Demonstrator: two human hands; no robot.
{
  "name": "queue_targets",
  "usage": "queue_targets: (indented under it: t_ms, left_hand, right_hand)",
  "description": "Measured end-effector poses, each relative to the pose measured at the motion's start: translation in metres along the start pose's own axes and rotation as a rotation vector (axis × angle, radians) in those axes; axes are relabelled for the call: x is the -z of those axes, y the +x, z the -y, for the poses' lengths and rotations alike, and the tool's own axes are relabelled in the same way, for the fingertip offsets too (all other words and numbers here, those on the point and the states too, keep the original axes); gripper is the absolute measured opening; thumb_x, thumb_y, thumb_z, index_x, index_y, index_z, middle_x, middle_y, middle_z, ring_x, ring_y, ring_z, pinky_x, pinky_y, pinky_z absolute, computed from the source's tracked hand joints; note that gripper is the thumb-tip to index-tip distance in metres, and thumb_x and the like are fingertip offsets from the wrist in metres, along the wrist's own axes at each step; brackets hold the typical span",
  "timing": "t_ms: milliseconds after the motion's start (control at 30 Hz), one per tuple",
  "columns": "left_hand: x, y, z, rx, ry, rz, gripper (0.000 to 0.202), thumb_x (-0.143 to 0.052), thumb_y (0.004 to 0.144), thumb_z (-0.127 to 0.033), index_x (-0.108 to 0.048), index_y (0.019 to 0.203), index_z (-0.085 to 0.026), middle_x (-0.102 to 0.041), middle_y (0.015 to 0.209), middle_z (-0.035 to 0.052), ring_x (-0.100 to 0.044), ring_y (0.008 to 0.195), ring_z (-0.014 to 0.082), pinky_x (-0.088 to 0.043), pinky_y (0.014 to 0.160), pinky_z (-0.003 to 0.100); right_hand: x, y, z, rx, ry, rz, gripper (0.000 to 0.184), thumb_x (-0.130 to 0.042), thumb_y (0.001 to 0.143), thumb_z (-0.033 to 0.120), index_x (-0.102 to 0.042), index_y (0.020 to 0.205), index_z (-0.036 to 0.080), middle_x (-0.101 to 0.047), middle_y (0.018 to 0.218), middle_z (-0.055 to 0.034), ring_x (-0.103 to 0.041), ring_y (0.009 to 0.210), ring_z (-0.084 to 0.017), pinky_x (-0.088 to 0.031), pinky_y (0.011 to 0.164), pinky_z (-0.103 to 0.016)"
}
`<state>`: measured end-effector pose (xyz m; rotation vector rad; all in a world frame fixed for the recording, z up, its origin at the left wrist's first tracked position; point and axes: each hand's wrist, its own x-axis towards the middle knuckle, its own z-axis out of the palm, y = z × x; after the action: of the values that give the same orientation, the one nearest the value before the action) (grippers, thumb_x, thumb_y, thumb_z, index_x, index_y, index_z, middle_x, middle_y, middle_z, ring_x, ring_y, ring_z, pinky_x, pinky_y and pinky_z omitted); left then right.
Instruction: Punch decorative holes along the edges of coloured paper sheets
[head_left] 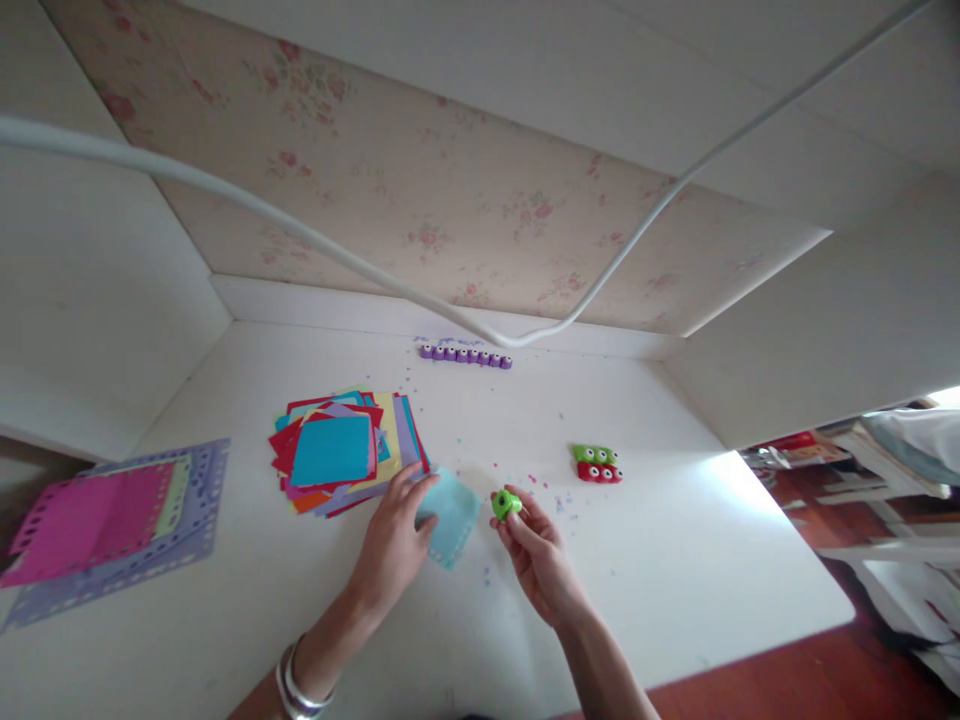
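A small green craft punch (pixel 505 502) is pinched between the thumb and fingers of my right hand (pixel 541 560), raised just right of a light blue paper square (pixel 452 520). Small punched holes run along the edges of that square. At its left edge is my left hand (pixel 397 535), thumb and fingers apart, with the fingertips over or touching the paper; I cannot tell how firmly. Beside my left hand lies a pile of coloured paper squares (pixel 334 452), a bright blue one on top. Tiny paper bits are scattered around my right hand.
A row of purple punches (pixel 465 356) stands near the back wall. Green punches (pixel 596 455) and red punches (pixel 598 472) sit at the right. Punched pink and purple sheets (pixel 97 520) lie far left. A white cable (pixel 315 235) hangs across above the white table (pixel 675 580).
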<state>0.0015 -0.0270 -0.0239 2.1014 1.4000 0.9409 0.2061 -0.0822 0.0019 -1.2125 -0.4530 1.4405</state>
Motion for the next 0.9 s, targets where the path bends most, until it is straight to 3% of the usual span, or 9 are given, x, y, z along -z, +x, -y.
queue_targets:
  t_ms: [167, 300, 533, 733, 900]
  left_hand:
    - [-0.001, 0.000, 0.000, 0.015, -0.033, 0.004, 0.043, -0.056, 0.081, -0.009, -0.054, 0.121, -0.024, -0.044, 0.136, 0.0098, -0.058, 0.111, 0.0216, -0.049, 0.098, 0.040]
    - [-0.003, 0.000, 0.004, 0.037, -0.069, 0.049, 0.040, -0.056, 0.081, -0.011, -0.056, 0.119, -0.024, -0.040, 0.140, 0.0099, -0.055, 0.116, 0.0228, -0.049, 0.098, 0.041]
    - [-0.006, 0.002, 0.010, -0.036, -0.074, 0.083, 0.035, -0.054, 0.082, -0.010, -0.060, 0.114, -0.023, -0.056, 0.126, 0.0087, -0.055, 0.116, 0.0230, -0.050, 0.097, 0.043]
    - [-0.003, 0.001, -0.002, -0.093, 0.091, 0.092, 0.021, -0.054, 0.086, -0.020, -0.068, 0.102, -0.022, -0.060, 0.118, 0.0084, -0.055, 0.110, 0.0253, -0.047, 0.097, 0.046]
    - [-0.001, -0.001, -0.013, -0.123, 0.148, 0.134, 0.017, -0.058, 0.086, -0.025, -0.067, 0.101, -0.023, -0.060, 0.115, 0.0067, -0.052, 0.111, 0.0251, -0.045, 0.098, 0.044]
  right_hand:
    - [0.009, 0.001, -0.004, 0.081, -0.164, 0.019, 0.037, -0.076, 0.075, 0.035, -0.065, 0.110, 0.028, -0.068, 0.098, -0.0015, -0.061, 0.073, -0.013, -0.051, 0.070, -0.029]
    - [0.002, 0.002, -0.003, 0.088, -0.169, 0.100, 0.035, -0.074, 0.077, 0.035, -0.065, 0.110, 0.027, -0.067, 0.103, -0.0031, -0.062, 0.090, -0.017, -0.048, 0.085, -0.035]
    - [-0.009, 0.002, -0.003, 0.093, -0.154, 0.099, 0.032, -0.075, 0.076, 0.036, -0.067, 0.106, 0.027, -0.068, 0.100, -0.0029, -0.062, 0.085, -0.018, -0.047, 0.081, -0.034]
    - [-0.006, 0.011, -0.003, 0.181, -0.206, 0.066, 0.031, -0.073, 0.077, 0.034, -0.067, 0.107, 0.027, -0.066, 0.098, -0.0026, -0.059, 0.080, -0.017, -0.047, 0.077, -0.032]
    - [-0.017, 0.016, -0.002, 0.181, -0.185, 0.111, 0.030, -0.073, 0.078, 0.033, -0.067, 0.107, 0.027, -0.066, 0.098, -0.0025, -0.059, 0.082, -0.017, -0.047, 0.078, -0.032]
